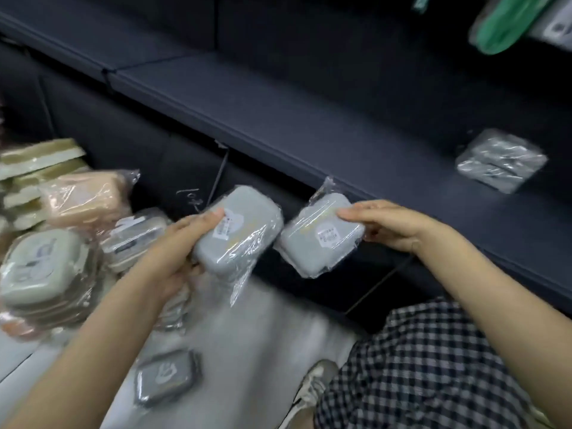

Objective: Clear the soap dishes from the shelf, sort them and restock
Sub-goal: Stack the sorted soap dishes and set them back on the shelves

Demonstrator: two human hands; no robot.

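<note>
left hand (173,243): clamped on a grey wrapped soap dish (240,229), thumb on top near its sticker, fingers underneath; loose wrap hangs off the near end
right hand (393,226): pinching a second grey soap dish (322,238) at its right end, thumb on top, remaining fingers curled below
dish gap: the two held dishes sit side by side between the hands, corners almost touching; can't tell if they make contact
shelf (309,125): dark, runs diagonally beyond both hands; its front edge is just behind the right hand's dish
shelf stock: one clear-wrapped grey dish pack (501,161) on the shelf, well beyond and right of the right hand
pile left: stack of wrapped dishes on the floor left of the left hand. Pale green dish (43,267) in front, peach dish (86,201) behind it, cream ones (37,168) at the back, one clear-wrapped pack (137,235) right beside the left wrist
floor (263,329): light; dark grey dish (167,379) lies below the left forearm, nearer the person
green item (510,21): blurred, far up and right of the right hand, can't identify
person: checked garment (433,366) under the right forearm, shoe (309,394) to its left
</note>
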